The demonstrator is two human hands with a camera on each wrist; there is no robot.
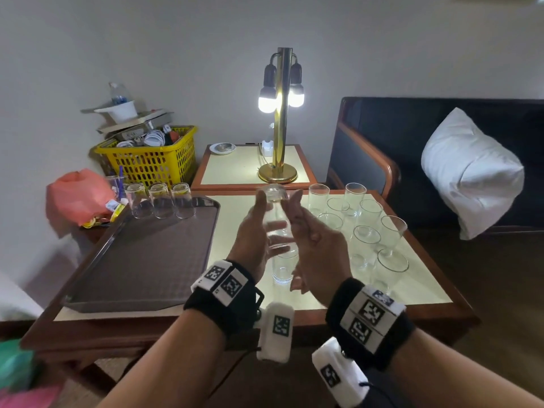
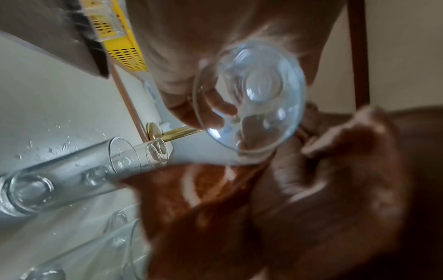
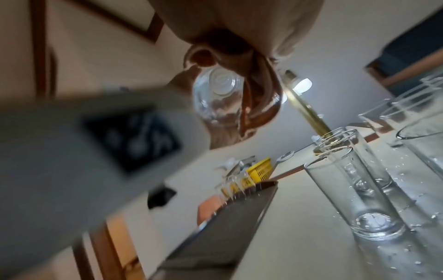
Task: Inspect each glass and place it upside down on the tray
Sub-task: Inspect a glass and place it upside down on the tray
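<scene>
**Glass held between both hands above the table**

The fingers of the left hand [image 1: 255, 231] are extended and lie along the left side of the glass [image 1: 276, 219]; the fingers of the right hand [image 1: 312, 245] curl against its right side, thumb low by the rim; how firmly they grip cannot be told, since the wrist views are blurred. The glass is raised clear of the table [image 1: 241, 219], base up and away from the person, open mouth toward the wrists.

The tray [image 1: 147, 260] lies to the left on the table; three glasses [image 1: 160, 201] stand upside down in a row along its far edge. To the right of the hands a cluster of upright glasses [image 1: 362, 228] stands on the table; water droplets show around their bases in the wrist views.

Behind the table a lit lamp [image 1: 281, 119] stands on a smaller table; a yellow basket [image 1: 150, 160] sits beyond the tray.
</scene>
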